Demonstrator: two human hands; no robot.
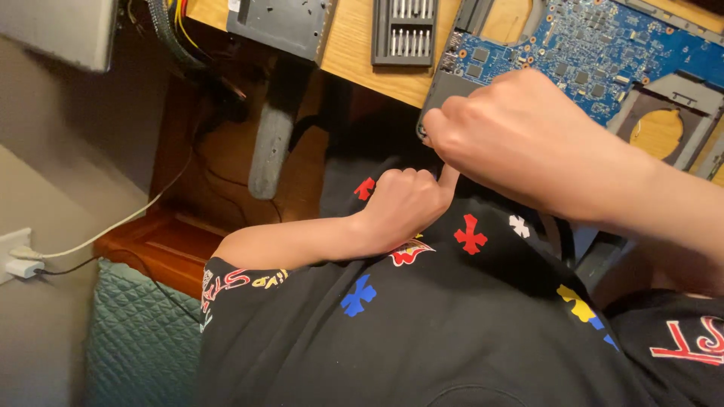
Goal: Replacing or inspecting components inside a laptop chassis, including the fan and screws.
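An opened laptop base point(452, 87) with a bare blue circuit board point(588, 45) lies on the wooden desk point(354, 53), its near corner jutting over the desk edge. My right hand point(520, 136) is curled into a fist at that corner; whether it pinches anything is hidden. Just below it is my left hand point(403, 207), fingers curled and the index finger pointing up to touch the laptop's front edge. Both hands hover over my black shirt point(422, 324) with coloured crosses.
A grey tray of screwdriver bits point(405, 30) and a grey metal panel point(283, 22) lie on the desk to the left. Under the desk hang cables point(181, 30) and a grey bar point(271, 143). A wall socket with a white plug point(15, 260) and teal quilted fabric point(136, 339) are at left.
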